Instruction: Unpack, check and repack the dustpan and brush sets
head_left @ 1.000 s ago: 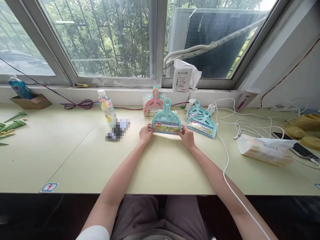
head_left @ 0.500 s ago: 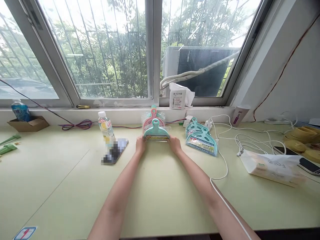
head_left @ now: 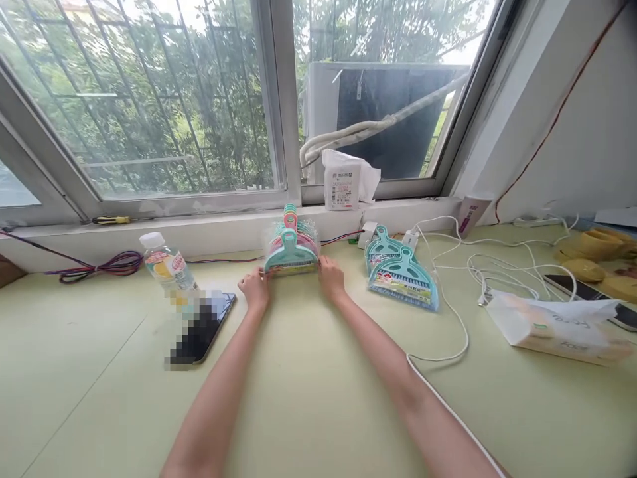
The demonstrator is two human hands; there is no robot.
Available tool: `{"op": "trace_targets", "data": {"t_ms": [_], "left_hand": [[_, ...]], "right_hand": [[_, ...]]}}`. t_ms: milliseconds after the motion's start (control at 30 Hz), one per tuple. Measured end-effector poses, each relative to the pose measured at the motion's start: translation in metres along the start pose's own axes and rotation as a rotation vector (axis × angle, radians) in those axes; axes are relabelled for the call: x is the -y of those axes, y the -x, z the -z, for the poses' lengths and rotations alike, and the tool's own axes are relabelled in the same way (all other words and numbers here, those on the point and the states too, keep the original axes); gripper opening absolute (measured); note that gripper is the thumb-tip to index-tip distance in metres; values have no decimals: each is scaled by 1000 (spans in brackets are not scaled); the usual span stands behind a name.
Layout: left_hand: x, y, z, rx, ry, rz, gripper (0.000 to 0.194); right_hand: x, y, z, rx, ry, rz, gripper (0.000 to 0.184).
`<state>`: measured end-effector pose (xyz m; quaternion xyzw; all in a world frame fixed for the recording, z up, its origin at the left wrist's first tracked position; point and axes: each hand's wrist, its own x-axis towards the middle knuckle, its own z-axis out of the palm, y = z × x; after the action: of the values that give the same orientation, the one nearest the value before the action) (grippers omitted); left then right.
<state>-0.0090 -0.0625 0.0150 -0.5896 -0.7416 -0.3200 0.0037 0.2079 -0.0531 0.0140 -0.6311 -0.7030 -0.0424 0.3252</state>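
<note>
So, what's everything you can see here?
front dustpan set: one, teal, centre
dustpan stack: several, pink and teal, behind it
other dustpan sets: two, teal, right
adapters: two, white, behind those
bottle: one, clear, left
phones: two, dark, left and right
tissue packs: two, white, sill and right
yellow objects: several, far right
cup: one, white-purple, right
white cables: several, right
cable bundle: one, red-blue, left
tool: one, yellow-black, left sill
brown object: one, left edge
outdoor unit: one, grey, outside
plants: many, green, outside
window: one, grey-framed, back
table: one, pale green, below
left hand: one, front set's left edge
right hand: one, front set's right edge
</note>
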Motion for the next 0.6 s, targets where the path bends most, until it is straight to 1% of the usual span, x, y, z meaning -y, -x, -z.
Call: {"op": "trace_targets", "data": {"t_ms": [100, 200, 333, 367, 433, 500, 600], "left_hand": [[-2, -2, -2, -50, 57, 63, 30], [-2, -4, -2, -70, 94, 79, 33], [-1, -3, -2, -1, 122, 166, 40], [-1, -3, -3, 16, 142, 180, 40], [1, -3, -5, 48, 246, 156, 39], [4, -5, -8, 72, 412, 99, 38], [7, -7, -13, 117, 596, 52, 38]], "right_hand": [[-1, -2, -2, -12, -31, -7, 22], [0, -1, 0, -3, -36, -74, 24], [1, 1, 3, -20, -8, -155, 28], [0, 2, 4, 0, -3, -176, 29], [-1, 3, 5, 89, -5, -194, 32], [-2, 3, 4, 166, -16, -175, 32], [-5, 3, 2, 169, -45, -137, 29]]}}
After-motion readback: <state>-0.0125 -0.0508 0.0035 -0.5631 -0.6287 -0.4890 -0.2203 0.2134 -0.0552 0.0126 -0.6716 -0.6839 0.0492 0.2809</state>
